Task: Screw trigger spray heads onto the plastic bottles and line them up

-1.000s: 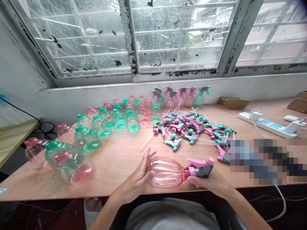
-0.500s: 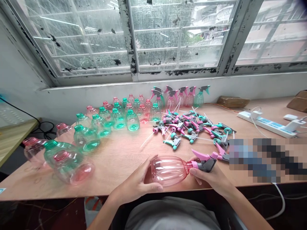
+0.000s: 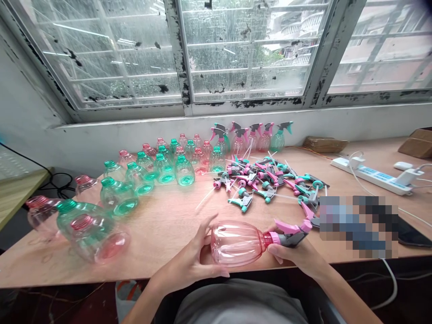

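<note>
- Head view: the right hand gripped a spray head where it met the neck of a pink bottle.
- The left hand was spread and curved around the base; firm contact could not be told.
- The bottle lay sideways between both hands, near the front edge of the table. Its spray head sat on the neck; how tight, the view did not show.
- Beyond, loose heads were heaped, unfitted.
- Along the back wall, a small group of fitted bottles stood upright; many open bottles to their left had no heads, so most fitting seemed undone.
- Bare wood showed from the left hand toward the open bottles; the heap and power strip narrowed the right.
</note>
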Motion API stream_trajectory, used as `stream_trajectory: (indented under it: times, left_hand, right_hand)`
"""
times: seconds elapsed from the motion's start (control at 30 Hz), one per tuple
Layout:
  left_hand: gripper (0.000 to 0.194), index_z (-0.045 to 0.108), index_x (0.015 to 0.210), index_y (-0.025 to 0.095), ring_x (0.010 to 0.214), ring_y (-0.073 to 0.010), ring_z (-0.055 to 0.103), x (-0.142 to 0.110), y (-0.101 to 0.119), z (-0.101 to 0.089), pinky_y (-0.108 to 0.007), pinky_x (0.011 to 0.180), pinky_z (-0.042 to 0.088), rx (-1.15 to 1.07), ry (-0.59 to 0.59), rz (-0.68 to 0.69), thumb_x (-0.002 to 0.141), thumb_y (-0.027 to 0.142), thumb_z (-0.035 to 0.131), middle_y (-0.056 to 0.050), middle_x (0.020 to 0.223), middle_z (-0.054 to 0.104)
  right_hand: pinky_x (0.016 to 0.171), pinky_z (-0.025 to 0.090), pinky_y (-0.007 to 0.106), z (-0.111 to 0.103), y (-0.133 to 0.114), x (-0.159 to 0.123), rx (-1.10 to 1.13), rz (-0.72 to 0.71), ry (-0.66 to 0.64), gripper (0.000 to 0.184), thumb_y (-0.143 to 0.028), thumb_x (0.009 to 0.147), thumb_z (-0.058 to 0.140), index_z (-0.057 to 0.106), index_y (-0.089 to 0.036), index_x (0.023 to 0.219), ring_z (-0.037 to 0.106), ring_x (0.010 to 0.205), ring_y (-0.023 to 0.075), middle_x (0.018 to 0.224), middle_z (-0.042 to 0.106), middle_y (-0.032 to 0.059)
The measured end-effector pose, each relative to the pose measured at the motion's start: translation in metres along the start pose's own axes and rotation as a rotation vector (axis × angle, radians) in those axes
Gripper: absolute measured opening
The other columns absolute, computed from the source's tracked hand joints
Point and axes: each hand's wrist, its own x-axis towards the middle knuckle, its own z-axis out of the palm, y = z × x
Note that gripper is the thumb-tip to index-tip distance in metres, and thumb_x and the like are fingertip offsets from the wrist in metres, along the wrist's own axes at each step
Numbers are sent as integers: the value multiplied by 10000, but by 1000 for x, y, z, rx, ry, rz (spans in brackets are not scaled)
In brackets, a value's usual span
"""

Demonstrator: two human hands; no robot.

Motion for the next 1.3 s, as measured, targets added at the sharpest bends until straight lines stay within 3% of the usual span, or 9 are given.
stream_trajectory:
  times: [0.1,0.27,0.43,0.53,0.7,0.83,0.93,1.1,1.3]
  left_hand:
    - [1208,-55,1623,362,1474,-312,407,0,-1,0,-472,1223,334,61,48,-9,815,264,837,-109,1607,382]
    - [849,262,1603,292,1505,-325,343,0,-7,-4,-482,1260,275,195,59,-12,899,304,736,-96,1619,395]
    - [838,39,1646,304,1404,-291,461,1,-6,-3,-467,1216,323,164,62,3,1000,264,571,-80,1299,633]
    - [900,-39,1643,297,1378,-285,492,2,-3,-1,-457,1203,340,140,50,-14,989,249,577,-83,1320,634]
    - [1187,-30,1646,262,1529,-365,288,0,-3,-4,-469,1256,248,146,34,-53,823,404,814,-116,1673,312]
    - [1065,7,1651,235,1575,-371,157,-2,-5,-8,-505,1285,125,145,25,-64,897,597,667,-104,1731,149]
    - [1031,4,1651,236,1584,-352,126,-3,-4,-8,-500,1290,113,165,10,-92,920,561,655,-100,1739,102]
    - [1205,10,1635,281,1535,-336,289,1,-2,-4,-483,1267,241,102,9,-62,785,331,862,-131,1687,261]
    - [955,266,1562,339,1383,-313,517,3,-17,-4,-470,1160,428,-15,15,25,814,206,845,-120,1557,443]
  right_hand:
    - [542,363,285,1,-1,2,-1,-16,25,461,-570,751,832,665,-187,948,472,514,144,537,563,-54]
    - [550,386,291,4,-5,3,25,-36,44,469,-597,770,804,660,-180,929,474,527,146,538,548,-52]
    - [537,383,279,3,-8,4,-55,-41,0,431,-577,797,789,644,-196,935,478,519,143,545,555,-57]
    - [515,379,264,5,-9,4,-115,-29,-32,368,-540,802,788,639,-218,901,500,521,151,557,566,-58]
    - [517,408,259,10,-11,2,-112,15,15,284,-416,760,824,635,-230,860,515,519,152,573,570,-67]
    - [504,383,257,9,-13,2,-134,22,3,267,-407,776,811,635,-231,873,505,510,152,554,572,-68]
    - [509,377,265,6,-13,3,-137,-7,-48,289,-468,809,789,626,-233,846,500,512,156,538,567,-62]
    - [531,361,267,3,-7,5,-17,-33,-42,361,-514,843,766,632,-190,931,466,502,135,527,550,-67]
    - [531,385,262,1,0,5,21,-41,-59,361,-455,845,788,611,-190,1014,476,517,131,548,557,-75]
